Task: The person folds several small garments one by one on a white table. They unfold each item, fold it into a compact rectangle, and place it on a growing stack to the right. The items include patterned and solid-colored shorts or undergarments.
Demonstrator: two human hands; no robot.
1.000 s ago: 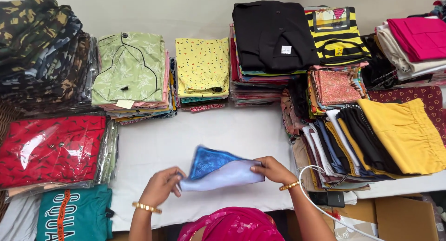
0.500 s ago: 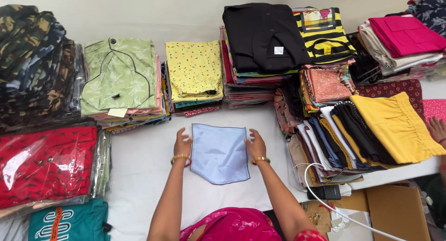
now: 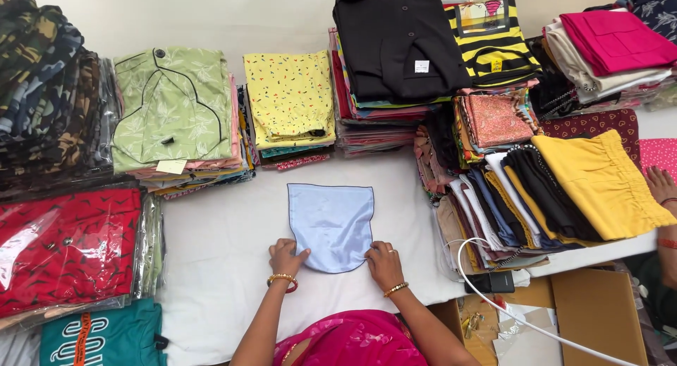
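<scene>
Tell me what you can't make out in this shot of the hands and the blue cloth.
- Underside of the light blue cloth: hidden in the head view, since it lies flat on the white table.
- Left hand and right hand: palms face down, unseen.
- Lower garments in the black-topped stack: only edges show.
- Another person's hand: cut off by the right edge.

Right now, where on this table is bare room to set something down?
Bare white table lies left of the blue cloth, bordered by the red packets and green stack. A narrower strip lies right of the cloth. The right side is crowded with fanned garments.
</scene>
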